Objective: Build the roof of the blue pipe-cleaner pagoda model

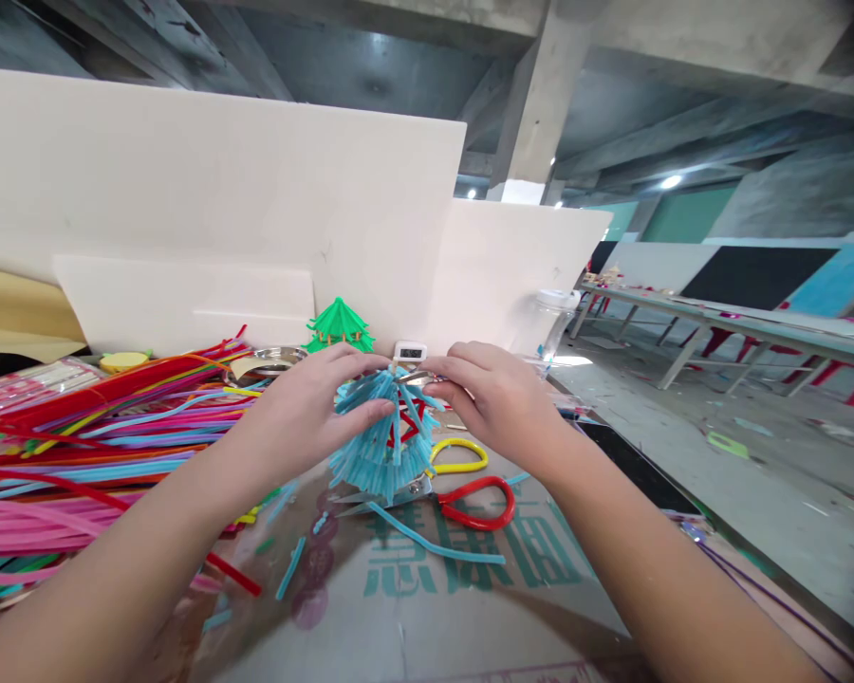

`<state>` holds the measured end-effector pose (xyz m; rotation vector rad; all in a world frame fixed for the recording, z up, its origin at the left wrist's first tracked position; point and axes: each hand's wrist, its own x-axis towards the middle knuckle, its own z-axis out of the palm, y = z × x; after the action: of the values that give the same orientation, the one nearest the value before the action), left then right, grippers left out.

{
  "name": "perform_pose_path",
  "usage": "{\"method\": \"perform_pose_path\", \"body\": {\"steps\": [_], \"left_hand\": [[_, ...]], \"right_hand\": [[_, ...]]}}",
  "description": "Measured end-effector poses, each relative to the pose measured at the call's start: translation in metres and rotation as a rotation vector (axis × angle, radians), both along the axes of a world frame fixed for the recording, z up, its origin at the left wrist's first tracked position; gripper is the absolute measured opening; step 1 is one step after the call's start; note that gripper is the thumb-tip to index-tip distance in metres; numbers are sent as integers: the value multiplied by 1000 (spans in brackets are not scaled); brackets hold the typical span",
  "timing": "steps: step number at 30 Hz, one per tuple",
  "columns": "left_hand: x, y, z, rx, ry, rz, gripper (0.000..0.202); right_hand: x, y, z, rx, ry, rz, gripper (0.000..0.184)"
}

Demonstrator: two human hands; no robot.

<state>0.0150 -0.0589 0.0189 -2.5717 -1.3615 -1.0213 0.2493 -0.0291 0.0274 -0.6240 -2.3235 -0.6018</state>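
Note:
My left hand and my right hand both grip a light blue pipe-cleaner model shaped like a tiered roof, with red strands inside it. The left hand's fingers wrap its left side and top. With pinched fingers the right hand holds its top right edge, and something metallic shows at the fingertips. The model hangs just above a cardboard sheet. Red-handled scissors lie under it, beside a yellow loop.
A big heap of coloured pipe cleaners covers the left. A green pagoda model, a small white timer and a metal dish stand by white boards behind. Cut blue bits litter the cardboard. Tables and red chairs stand far right.

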Motion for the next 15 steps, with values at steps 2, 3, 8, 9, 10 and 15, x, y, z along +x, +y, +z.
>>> {"method": "perform_pose_path", "body": {"steps": [2, 3, 8, 9, 10, 15], "left_hand": [[-1, 1, 0, -5, -3, 5, 43], [-1, 1, -1, -9, -5, 9, 43], [0, 0, -1, -6, 2, 4, 44], [0, 0, -1, -3, 5, 0, 43], [0, 0, -1, 0, 5, -3, 43], [1, -1, 0, 4, 8, 3, 43]], "right_hand": [[2, 0, 2, -30, -8, -2, 27], [2, 0, 2, -40, -8, -1, 27], [1, -1, 3, -24, 8, 22, 27], [0, -1, 2, -16, 10, 24, 27], [0, -1, 2, -11, 8, 24, 27], [-1, 0, 2, 3, 1, 14, 26]]}}
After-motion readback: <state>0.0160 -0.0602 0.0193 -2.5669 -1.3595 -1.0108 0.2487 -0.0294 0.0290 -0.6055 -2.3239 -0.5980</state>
